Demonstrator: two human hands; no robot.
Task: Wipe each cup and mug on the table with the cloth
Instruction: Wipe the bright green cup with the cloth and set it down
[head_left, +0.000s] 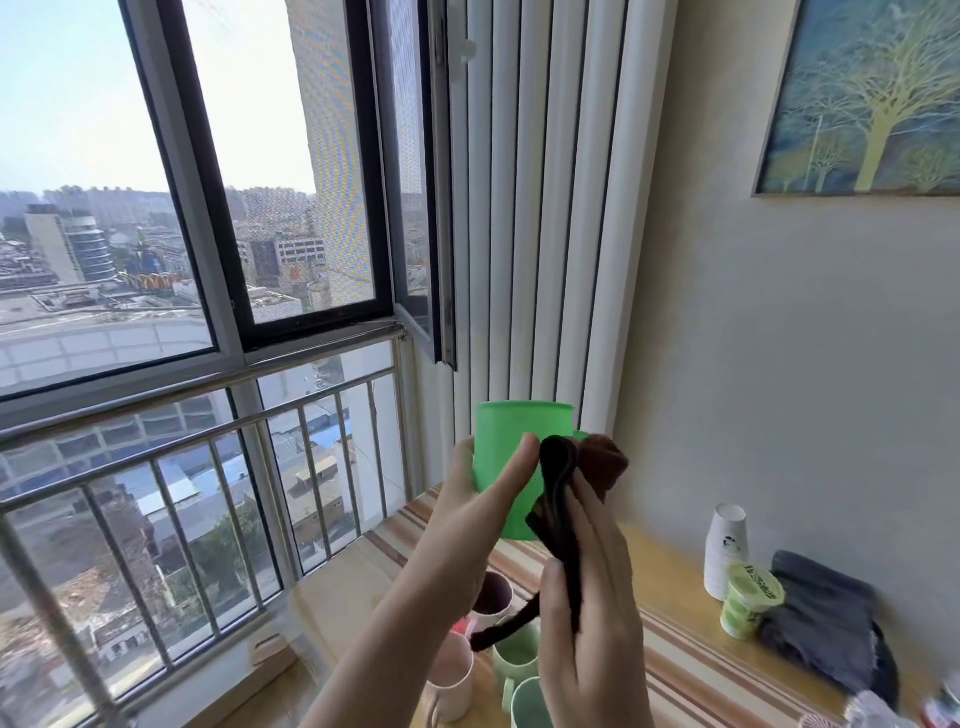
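You hold the green cup (511, 457) up in the air, well above the table (675, 587), in front of the white curtain (545, 208). Your left hand (470, 499) is closed around its near side, thumb pressed on the wall. Your right hand (592, 597) has its fingers together, pinning the dark brown cloth (563, 499) flat against the cup's right side.

The first risk is the cup slipping. Its wall looks smooth, and you grip it from one side only, so a hard rub from the right could twist it out of your left hand. It would fall onto the mugs (498, 649) standing close together below, at the near edge of the table.

The second risk is the loose tail of cloth. It hangs down to the mugs, and a wide swing could catch a rim and tip one over.

To the left, the window (410, 208) stands open beside you; keep the cup on the table side.

The paper cups (727, 551) and the grey towel (826, 629) lie far right, well apart from your hands, so I judge them safe.
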